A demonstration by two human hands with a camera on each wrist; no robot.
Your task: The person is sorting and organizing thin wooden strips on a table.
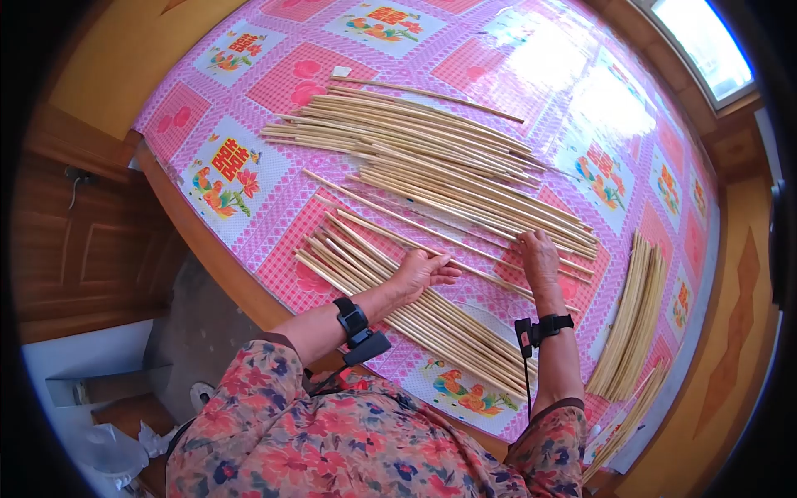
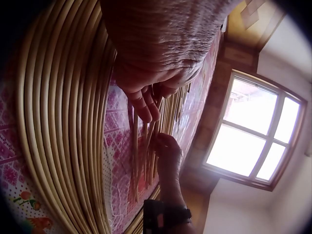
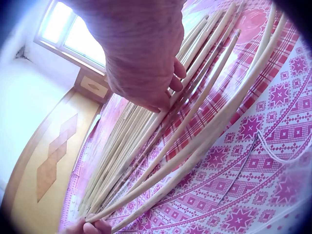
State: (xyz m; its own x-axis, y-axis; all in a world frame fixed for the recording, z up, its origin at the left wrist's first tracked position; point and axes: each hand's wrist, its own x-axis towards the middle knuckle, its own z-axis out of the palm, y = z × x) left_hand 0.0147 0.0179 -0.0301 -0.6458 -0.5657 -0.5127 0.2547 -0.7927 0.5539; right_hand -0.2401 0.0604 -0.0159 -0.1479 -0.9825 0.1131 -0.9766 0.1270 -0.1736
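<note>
Long pale peeled sticks lie in groups on a pink patterned tablecloth (image 1: 274, 178). My left hand (image 1: 419, 272) pinches a stick (image 1: 490, 275) between thumb and fingers, above the near group of sticks (image 1: 432, 332). In the right wrist view, the left fingertips (image 3: 97, 225) show at the bottom, at the ends of the sticks. My right hand (image 1: 540, 257) reaches to the right ends of the middle group (image 1: 473, 195), its fingers curled down and pinching a pale stick (image 3: 197, 73). Beside that stick lies a darker, mottled stick (image 3: 187, 95).
A far group of sticks (image 1: 390, 124) lies at the back, with a single stick (image 1: 440, 94) beyond it. Bundles of thinner sticks (image 1: 628, 319) lie at the right edge. A thin dark needle-like rod (image 3: 239, 168) with white thread (image 3: 273, 156) lies on the cloth. A window (image 2: 253, 129) stands beyond.
</note>
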